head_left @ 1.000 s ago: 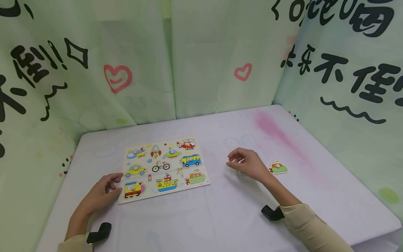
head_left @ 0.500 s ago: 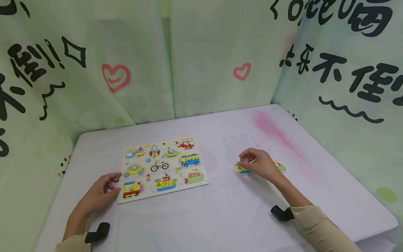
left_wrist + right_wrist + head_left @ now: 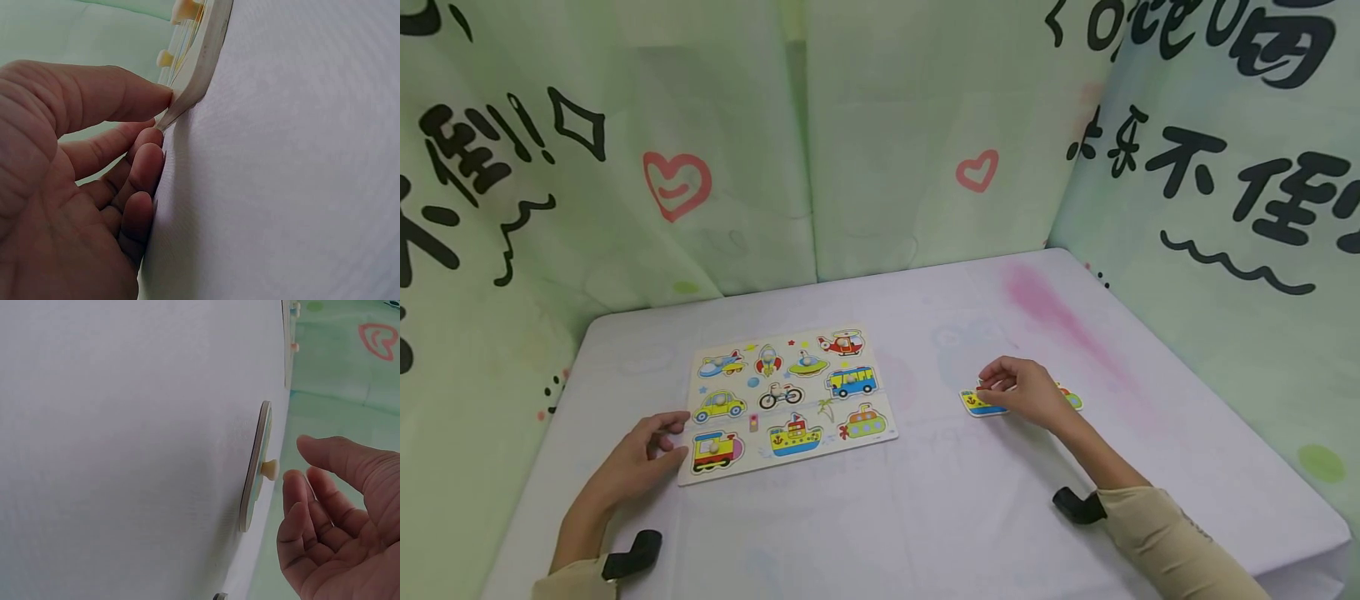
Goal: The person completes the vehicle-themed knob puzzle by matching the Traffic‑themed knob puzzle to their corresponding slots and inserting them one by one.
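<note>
A wooden knob puzzle board (image 3: 808,421) with vehicle pictures lies flat on the table. At its left edge, my left hand (image 3: 643,458) touches the rim; in the left wrist view the thumb (image 3: 140,97) rests against the board's pale corner (image 3: 199,72). Farther right, a boat puzzle piece (image 3: 976,407) lies on the cloth, partly covered by my right hand (image 3: 1026,392). The right wrist view puts the thumb and fingers close beside the piece's wooden knob (image 3: 270,469), with a gap between. A submarine puzzle piece (image 3: 1072,399) shows behind that hand.
A white cloth covers the table (image 3: 865,533), its back edge meeting green printed curtains (image 3: 880,158). A pink stain (image 3: 1060,308) marks the cloth at the back right. Black wrist cameras (image 3: 1078,506) sit at both sleeves.
My right hand has moved right and come over the boat piece, then drawn slightly farther right, uncovering more of it. The left hand stays at the board's edge.
</note>
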Tool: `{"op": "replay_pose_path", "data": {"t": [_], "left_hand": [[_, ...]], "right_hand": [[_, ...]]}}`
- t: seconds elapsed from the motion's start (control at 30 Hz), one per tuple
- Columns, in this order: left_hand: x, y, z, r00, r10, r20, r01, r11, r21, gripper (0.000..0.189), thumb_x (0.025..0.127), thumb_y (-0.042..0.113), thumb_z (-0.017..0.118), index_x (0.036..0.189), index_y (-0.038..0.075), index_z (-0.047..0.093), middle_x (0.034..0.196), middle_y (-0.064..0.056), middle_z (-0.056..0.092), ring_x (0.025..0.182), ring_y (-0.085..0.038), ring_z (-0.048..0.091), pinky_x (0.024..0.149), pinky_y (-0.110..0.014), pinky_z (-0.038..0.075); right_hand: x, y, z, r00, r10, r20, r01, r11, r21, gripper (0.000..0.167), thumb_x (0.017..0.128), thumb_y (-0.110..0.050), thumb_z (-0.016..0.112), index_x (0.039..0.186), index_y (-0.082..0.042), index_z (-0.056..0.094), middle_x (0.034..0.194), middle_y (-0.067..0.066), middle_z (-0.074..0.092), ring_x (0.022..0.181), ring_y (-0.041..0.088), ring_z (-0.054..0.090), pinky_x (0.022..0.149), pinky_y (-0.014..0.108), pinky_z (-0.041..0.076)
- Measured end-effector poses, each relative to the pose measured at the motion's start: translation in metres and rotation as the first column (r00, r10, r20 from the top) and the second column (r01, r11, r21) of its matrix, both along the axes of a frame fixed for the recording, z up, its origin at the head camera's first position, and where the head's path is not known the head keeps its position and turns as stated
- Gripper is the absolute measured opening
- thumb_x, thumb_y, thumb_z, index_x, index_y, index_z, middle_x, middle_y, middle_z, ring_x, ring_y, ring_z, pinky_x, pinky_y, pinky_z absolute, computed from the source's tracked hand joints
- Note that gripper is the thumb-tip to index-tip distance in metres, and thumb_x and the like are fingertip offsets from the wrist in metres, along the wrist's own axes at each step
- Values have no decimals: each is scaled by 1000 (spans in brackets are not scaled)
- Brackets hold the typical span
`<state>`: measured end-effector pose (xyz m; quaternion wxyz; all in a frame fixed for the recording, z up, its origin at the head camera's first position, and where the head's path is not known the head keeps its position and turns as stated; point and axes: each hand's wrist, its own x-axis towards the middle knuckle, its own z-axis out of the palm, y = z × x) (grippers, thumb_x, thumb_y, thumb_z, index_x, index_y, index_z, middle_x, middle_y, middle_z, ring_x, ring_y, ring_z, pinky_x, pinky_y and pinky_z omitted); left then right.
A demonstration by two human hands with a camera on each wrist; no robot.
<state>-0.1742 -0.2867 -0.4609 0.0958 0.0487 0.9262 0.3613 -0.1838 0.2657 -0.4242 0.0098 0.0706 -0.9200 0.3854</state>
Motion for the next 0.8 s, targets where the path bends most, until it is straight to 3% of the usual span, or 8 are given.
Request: {"op": "replay_pose_path", "data": {"t": [0.8], "left_hand": [[-1, -1, -1, 1000, -8, -7, 8, 1000, 1, 58, 96, 13, 67, 147, -3, 44, 128, -22, 53, 105, -29, 47, 81, -35, 41]], "right_hand": [[-9, 0, -10, 999, 29, 23, -30, 998, 49, 18, 84, -2, 77, 99, 2, 69, 87, 6, 69, 79, 17, 61, 71, 23, 49]]}}
